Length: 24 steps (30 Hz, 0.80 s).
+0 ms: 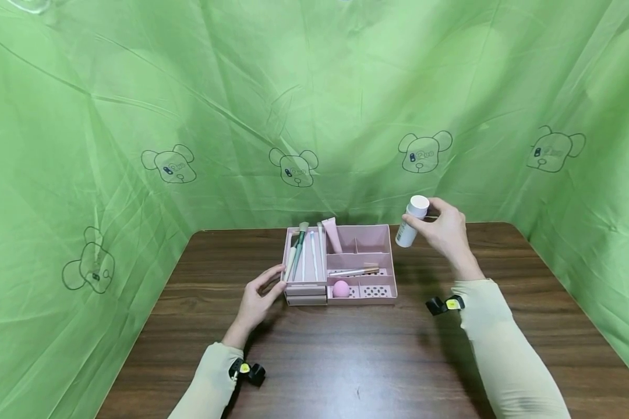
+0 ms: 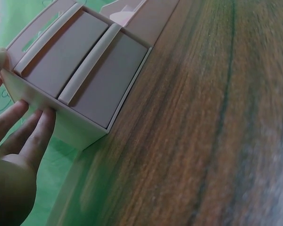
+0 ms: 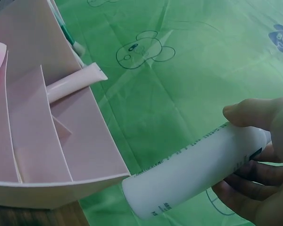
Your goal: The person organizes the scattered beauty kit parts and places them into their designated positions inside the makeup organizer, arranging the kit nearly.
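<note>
A pink desktop organizer (image 1: 367, 301) stands on the table, with compartments on its right and two stacked drawers (image 2: 66, 52) at front left. Against its outer left wall rest the fingertips of my left hand (image 1: 257, 299), spread and only slightly bent. My right hand (image 1: 445, 230) grips a white bottle (image 1: 406, 233) near its white cap, thumb on one side and fingers on the other. The bottle tilts in the air beside the organizer's back right corner. In the right wrist view, the bottle's base (image 3: 141, 197) points toward that corner.
Makeup brushes (image 1: 299, 250) lie in the organizer's left top tray. A pink tube (image 1: 332, 237) leans in a back compartment, slim sticks (image 1: 353, 272) lie in the middle one, and a pink ball (image 1: 340, 289) sits in front. Green cloth (image 1: 230, 192) hangs behind the wooden table (image 1: 346, 361).
</note>
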Available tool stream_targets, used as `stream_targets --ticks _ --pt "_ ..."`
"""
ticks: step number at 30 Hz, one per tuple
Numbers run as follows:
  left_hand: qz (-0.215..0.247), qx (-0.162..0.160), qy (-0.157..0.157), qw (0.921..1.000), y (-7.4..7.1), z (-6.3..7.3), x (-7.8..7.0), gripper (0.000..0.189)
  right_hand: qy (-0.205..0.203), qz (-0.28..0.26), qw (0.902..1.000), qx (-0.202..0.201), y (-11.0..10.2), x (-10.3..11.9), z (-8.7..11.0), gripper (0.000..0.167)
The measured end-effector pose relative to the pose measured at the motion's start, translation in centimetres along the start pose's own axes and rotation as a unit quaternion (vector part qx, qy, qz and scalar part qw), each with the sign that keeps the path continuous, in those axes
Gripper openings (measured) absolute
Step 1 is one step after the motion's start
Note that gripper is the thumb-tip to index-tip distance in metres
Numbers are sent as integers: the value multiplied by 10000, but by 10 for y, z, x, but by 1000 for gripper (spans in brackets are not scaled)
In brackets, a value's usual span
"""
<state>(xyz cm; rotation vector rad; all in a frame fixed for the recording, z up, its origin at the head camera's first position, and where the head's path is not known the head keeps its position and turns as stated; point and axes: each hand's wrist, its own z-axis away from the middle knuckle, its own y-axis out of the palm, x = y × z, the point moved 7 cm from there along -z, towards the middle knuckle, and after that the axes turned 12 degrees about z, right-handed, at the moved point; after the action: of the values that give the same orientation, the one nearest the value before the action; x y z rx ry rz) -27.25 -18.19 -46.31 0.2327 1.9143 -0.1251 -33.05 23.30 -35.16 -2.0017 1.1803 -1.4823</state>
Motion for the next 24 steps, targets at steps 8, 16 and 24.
stream_targets --ticks 8,16,24 --pt "10 -21 -53 10000 0 0 0 39 -79 -206 9997 -63 8 12 -4 57" --pt "-62 -2 5 10000 0 1 1 39 -115 -379 9992 -56 15 21 -6 55" --pt "21 -14 21 10000 0 0 3 39 -80 -411 9991 37 25 24 -6 56"
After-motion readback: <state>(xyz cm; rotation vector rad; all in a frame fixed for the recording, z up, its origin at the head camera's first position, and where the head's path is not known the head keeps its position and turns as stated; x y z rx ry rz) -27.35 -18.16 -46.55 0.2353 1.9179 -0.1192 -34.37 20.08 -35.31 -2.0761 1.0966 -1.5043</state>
